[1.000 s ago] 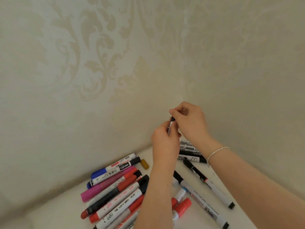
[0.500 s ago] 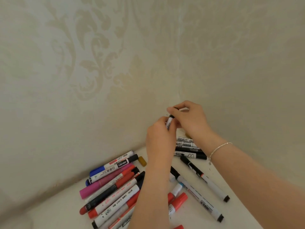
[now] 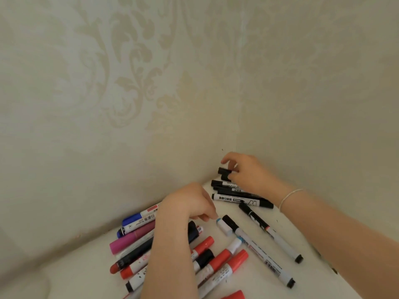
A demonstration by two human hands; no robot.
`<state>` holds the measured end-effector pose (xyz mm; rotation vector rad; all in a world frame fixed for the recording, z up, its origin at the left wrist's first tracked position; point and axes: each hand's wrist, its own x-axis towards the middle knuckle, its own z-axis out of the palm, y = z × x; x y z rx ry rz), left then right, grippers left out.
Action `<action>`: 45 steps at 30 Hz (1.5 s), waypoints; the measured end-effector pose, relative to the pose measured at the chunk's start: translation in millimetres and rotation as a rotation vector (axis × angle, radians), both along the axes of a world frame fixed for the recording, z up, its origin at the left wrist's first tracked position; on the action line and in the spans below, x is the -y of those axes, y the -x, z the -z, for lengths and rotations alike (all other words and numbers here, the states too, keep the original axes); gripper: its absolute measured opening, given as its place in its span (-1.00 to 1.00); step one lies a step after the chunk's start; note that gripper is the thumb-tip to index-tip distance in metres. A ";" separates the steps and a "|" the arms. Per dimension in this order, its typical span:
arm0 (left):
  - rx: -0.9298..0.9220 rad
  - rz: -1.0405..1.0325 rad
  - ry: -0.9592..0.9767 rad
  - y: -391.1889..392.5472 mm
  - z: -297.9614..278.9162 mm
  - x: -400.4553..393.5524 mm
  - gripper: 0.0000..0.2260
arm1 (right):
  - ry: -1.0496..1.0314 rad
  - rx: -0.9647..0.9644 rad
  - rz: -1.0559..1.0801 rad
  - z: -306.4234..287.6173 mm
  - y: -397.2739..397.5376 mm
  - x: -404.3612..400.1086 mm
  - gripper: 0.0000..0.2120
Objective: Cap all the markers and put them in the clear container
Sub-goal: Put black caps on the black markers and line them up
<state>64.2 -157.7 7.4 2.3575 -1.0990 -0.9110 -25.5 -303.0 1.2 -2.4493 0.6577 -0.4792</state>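
Hands are seen reaching into a corner where 2 patterned walls (image 3: pixel 133 87) meet a white tabletop (image 3: pixel 254 283). The right hand (image 3: pixel 248 172) is held far in, close to the corner, with its fingers curled around a black-capped marker (image 3: pixel 224 172) that is lifted just above a stack of black markers (image 3: pixel 237 194) lying against the right-hand wall; only the black end of the held marker is shown, the rest being covered by the palm. A thin white bracelet (image 3: pixel 289 196) is worn on the right wrist. The left hand (image 3: pixel 190 203) is lowered over the tabletop, palm down, with its fingers bent and their tips set at the blue-and-white end of a small marker (image 3: pixel 223 226); whether that marker is pinched or only touched cannot be told. A spread of red, black, pink and blue markers (image 3: pixel 138 238) is crossed by the left forearm, so many of their middles and caps are hidden. 2 long white markers with black ends (image 3: pixel 269 234) lie side by side between the 2 forearms. A red cap (image 3: pixel 234 295) is cut off by the lower edge. Print on the barrels is too small to be read. The clear container is not seen anywhere in view.
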 end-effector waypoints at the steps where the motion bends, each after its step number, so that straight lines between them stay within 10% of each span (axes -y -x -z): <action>1: -0.001 0.019 -0.019 1.8 1.0 2.5 -0.82 | 0.026 -0.038 -0.011 4.5 -0.9 0.3 -0.68; 8: 0.055 -0.085 0.119 4.1 9.5 18.8 -0.88 | 0.087 -0.062 -0.079 21.5 2.5 -0.2 -0.74; 17: -0.092 -0.399 0.560 -6.3 22.7 31.0 -0.71 | -0.340 0.098 -0.258 8.9 1.3 -15.3 -0.90; 30: -0.552 -0.644 0.804 -2.8 29.6 37.9 -0.70 | 0.460 -0.241 -0.073 -14.0 3.9 -36.0 -0.63; 45: -0.569 -0.566 0.787 12.2 28.6 47.3 -0.70 | 0.209 -0.221 0.004 -17.0 14.9 -17.9 -0.57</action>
